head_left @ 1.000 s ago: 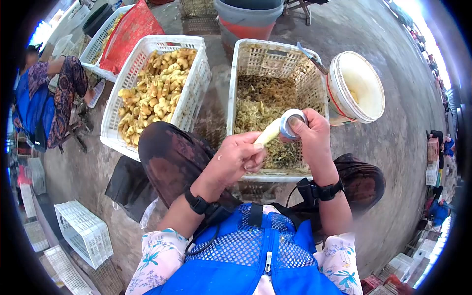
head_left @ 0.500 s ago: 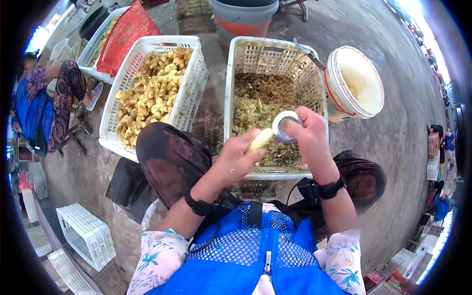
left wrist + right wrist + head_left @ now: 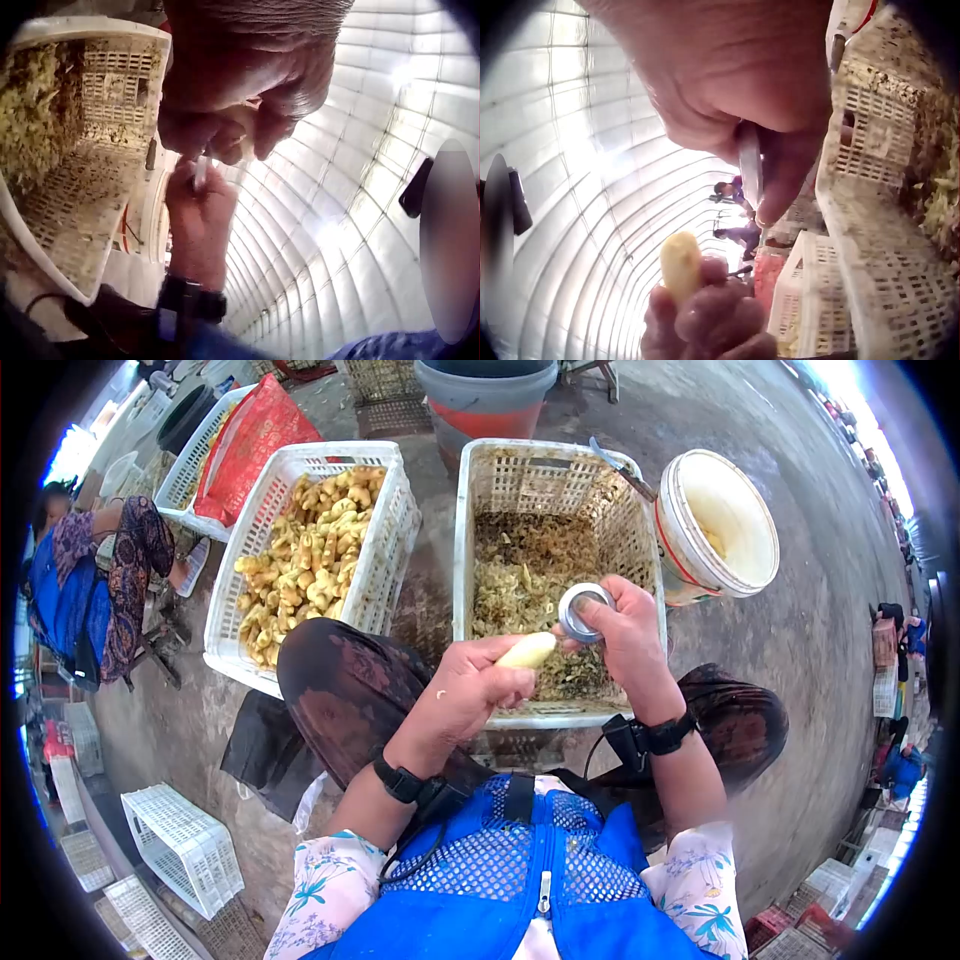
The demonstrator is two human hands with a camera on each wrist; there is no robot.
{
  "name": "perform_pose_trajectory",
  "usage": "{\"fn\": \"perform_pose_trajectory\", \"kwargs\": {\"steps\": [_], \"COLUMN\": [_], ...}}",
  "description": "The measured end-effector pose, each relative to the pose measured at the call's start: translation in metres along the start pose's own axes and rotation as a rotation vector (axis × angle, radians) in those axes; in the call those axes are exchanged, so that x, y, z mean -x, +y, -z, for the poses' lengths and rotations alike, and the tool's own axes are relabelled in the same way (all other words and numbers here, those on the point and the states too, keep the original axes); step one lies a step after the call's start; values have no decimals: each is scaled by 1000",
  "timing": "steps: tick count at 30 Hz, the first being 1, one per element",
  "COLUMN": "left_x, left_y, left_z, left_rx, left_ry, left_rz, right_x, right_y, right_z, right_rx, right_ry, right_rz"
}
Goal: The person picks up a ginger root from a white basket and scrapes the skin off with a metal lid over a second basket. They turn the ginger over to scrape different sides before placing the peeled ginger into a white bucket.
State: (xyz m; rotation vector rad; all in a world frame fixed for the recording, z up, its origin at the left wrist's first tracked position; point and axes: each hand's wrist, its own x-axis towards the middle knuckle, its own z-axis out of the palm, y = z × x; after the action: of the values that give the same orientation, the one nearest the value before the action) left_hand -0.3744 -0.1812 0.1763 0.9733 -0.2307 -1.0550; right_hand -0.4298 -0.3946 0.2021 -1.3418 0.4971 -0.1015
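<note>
A pale, peeled piece of ginger (image 3: 527,651) sticks out of my left hand (image 3: 468,690), pinched between thumb and fingers. In the right wrist view the ginger (image 3: 680,262) shows its smooth yellow end. My right hand (image 3: 632,640) grips a shiny metal ring (image 3: 567,616), thumb laid across its opening. The ring stands a little to the right of the ginger's tip, with a small gap between them. Both hands are above a white crate (image 3: 465,560) that holds peelings (image 3: 515,575). The left wrist view hides most of the ginger behind the fingers.
A white crate (image 3: 225,590) full of ginger pieces stands to the left. A white bucket (image 3: 735,525) stands right of the peelings crate, and a knife-like tool (image 3: 625,472) lies on that crate's rim. A grey-and-red bin (image 3: 487,410) is behind. Another person (image 3: 75,585) sits at far left.
The metal ring has come off the ginger and moved slightly away from it. My left hand has turned the ginger, which now points more to the right. Both hands keep their hold.
</note>
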Motion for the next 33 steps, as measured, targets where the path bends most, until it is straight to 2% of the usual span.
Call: {"fn": "perform_pose_trajectory", "kwargs": {"steps": [3,4,7,8,12,16,19,20,22,23,24,28,31,33], "left_x": [-4,-5,-8,-9,-8,-4,-6,-7,-10,-11,-12,-7,-5,-9], "left_y": [2,2,1,0,1,0,-1,-3,-7,-9,-10,1,7,3], "left_z": [1,1,-3,-2,0,3,-2,-2,3,7,12,11,0,1], "left_rx": [251,272,335,321,248,334,336,314,264,299,334,487,432,438], "left_ry": [-15,-14,-24,-40,-32,-79,39,46,56,1,-53,-178,-78,-39], "left_rz": [43,40,33,38,59,81,56,60,69,69,67,111,85,94], "right_x": [5,3,15,20,12,-8,2,7,4,2,-3,-13,-1,12], "right_y": [5,10,6,1,6,2,-2,-1,3,6,5,1,-5,-7], "right_z": [0,7,-14,-20,-13,3,-4,-14,-6,-2,-1,7,5,-9], "right_rx": [21,217,376,355,610,134,383,333,490,567,410,81,355,360], "right_ry": [47,31,-41,-79,-64,45,58,51,-12,-42,-34,72,52,17], "right_rz": [164,213,420,323,341,127,319,403,359,335,274,157,307,375]}}
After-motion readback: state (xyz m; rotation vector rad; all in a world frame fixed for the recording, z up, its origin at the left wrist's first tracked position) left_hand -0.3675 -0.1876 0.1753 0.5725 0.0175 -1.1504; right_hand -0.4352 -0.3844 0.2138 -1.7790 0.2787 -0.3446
